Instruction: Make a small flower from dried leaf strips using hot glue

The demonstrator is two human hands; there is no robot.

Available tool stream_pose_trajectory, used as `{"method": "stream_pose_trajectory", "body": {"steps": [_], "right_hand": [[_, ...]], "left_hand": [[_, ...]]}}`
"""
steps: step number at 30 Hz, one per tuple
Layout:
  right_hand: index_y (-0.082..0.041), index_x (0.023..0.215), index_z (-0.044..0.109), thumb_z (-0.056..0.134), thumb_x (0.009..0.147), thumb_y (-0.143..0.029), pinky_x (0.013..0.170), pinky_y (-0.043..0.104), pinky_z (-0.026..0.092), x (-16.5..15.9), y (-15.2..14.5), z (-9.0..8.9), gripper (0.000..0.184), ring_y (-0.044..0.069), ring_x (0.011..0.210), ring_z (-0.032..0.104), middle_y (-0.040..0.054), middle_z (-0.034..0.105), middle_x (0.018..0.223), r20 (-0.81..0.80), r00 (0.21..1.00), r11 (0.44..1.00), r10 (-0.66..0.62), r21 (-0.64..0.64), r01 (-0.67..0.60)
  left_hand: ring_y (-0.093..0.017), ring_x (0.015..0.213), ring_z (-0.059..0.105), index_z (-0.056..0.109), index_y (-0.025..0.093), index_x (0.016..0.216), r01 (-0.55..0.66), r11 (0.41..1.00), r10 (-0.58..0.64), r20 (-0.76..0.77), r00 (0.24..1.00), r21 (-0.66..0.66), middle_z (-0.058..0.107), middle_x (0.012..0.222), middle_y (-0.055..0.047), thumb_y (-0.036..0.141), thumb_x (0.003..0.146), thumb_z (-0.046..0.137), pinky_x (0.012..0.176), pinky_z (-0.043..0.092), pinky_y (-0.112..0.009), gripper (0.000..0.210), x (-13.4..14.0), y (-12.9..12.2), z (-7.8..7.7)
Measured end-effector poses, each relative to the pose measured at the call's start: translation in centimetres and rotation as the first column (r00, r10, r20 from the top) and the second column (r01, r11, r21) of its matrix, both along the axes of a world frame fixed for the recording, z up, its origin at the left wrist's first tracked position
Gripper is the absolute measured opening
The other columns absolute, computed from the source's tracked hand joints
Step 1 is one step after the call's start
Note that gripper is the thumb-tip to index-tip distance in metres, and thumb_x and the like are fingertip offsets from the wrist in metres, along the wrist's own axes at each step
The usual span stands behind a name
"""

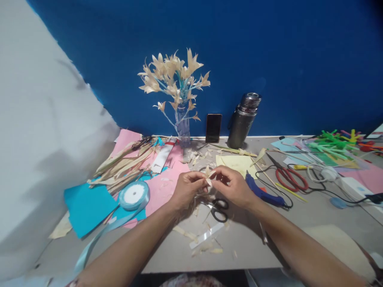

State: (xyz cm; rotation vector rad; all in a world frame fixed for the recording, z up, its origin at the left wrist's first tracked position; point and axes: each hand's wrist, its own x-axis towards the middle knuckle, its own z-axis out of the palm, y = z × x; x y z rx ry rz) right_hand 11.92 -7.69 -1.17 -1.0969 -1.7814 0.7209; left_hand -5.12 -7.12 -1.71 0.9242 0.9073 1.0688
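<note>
Inspecting inward of the bench's [248,253] front edge, we record left hand [190,185] and right hand [231,184] pinching one husk flower [208,174] between fingers [222,171]; we advise light, even pressure.

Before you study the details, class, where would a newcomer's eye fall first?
The pale flowers stand out most, in a see-through vase before the deep blue wall. Nearer, at the middle, the left hand and right hand hold small pale petals at their fingertips.

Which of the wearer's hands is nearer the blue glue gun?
Right. The right hand is just left of the blue glue gun; the left hand is farther left, beyond the right one.
</note>
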Motion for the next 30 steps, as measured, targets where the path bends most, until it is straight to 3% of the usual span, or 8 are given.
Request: {"method": "stream_pose_trajectory", "body": {"steps": [6,10,17,25,30], "right_hand": [[-0.018,0.084,0.068,0.068,0.080,-0.020,0.059,0.022,0.046,0.4,0.0,0.5,0.005,0.012,0.065,0.059,-0.0006,0.067,0.077,-0.086,0.993,0.985,0.086,-0.143,-0.097],[-0.017,0.085,0.068,0.068,0.081,-0.022,0.061,0.023,0.048,0.8,0.0,0.5,0.007,0.013,0.068,0.062,0.0010,0.068,0.080,-0.122,0.977,0.965,0.175,-0.176,-0.195],[-0.018,0.084,0.068,0.067,0.081,-0.015,0.060,0.022,0.045,0.5,-0.5,0.6,0.005,0.013,0.070,0.060,0.0025,0.068,0.083,-0.054,0.988,0.990,0.142,-0.006,-0.142],[-0.019,0.084,0.067,0.063,0.084,-0.014,0.058,0.023,0.046,-0.1,-0.7,0.5,0.006,0.014,0.071,0.061,0.0036,0.068,0.080,-0.052,0.992,0.977,0.114,0.188,-0.102],[-0.019,0.081,0.066,0.063,0.081,-0.014,0.058,0.023,0.044,0.2,-0.4,0.3,0.006,0.013,0.067,0.059,0.0031,0.069,0.080,-0.021,0.997,0.993,0.069,0.099,-0.067]], "left_hand": [[-0.012,0.045,0.057,0.071,0.011,0.063,0.161,0.987,-0.161,0.033,0.986,0.009,0.064,0.051,-0.004,0.027,0.057,0.089,0.051,0.049,-0.025,0.025,-0.7,0.8,-1.2],[-0.012,0.047,0.059,0.072,0.011,0.059,0.226,0.973,-0.226,-0.008,0.974,0.048,0.066,0.052,-0.005,0.027,0.059,0.088,0.053,0.048,-0.024,0.023,-1.2,1.0,-1.1],[-0.014,0.050,0.062,0.074,0.012,0.058,0.251,0.961,-0.241,-0.090,0.966,0.118,0.068,0.053,-0.006,0.029,0.061,0.088,0.055,0.050,-0.025,0.022,-1.5,0.9,-0.5],[-0.016,0.053,0.064,0.076,0.013,0.062,0.282,0.938,-0.252,-0.160,0.954,0.201,0.070,0.057,-0.007,0.033,0.065,0.086,0.056,0.051,-0.025,0.023,-2.2,1.2,-0.2],[-0.015,0.055,0.064,0.076,0.015,0.064,0.207,0.946,-0.158,-0.203,0.966,0.249,0.071,0.061,-0.006,0.028,0.066,0.085,0.056,0.051,-0.024,0.016,-1.9,0.9,0.2]]}}
